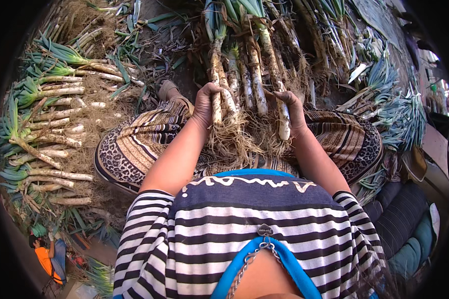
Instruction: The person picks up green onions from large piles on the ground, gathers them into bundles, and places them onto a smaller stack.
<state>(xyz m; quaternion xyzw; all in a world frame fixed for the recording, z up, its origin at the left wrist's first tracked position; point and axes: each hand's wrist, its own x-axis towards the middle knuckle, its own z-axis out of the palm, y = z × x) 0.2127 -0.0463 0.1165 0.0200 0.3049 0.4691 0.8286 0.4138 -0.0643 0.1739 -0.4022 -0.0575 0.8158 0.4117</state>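
Note:
Both hands are around soil-streaked leeks whose green tops point away from me and whose roots hang over my lap. My left hand grips white stalks at the left of the bunch, its thumb across them. At the right side, my right hand holds a leek with a pale, rounded lower end. Between the hands lie several more leeks, mud on their shafts. A tangle of pale brown roots spreads below them. The fingers behind the stalks are hidden.
Rows of leeks lie on the left, roots towards me. More leeks are ahead, and a pile with blue-green leaves is at the right. Dark padded bundles lie lower right. A person in orange is at the lower left.

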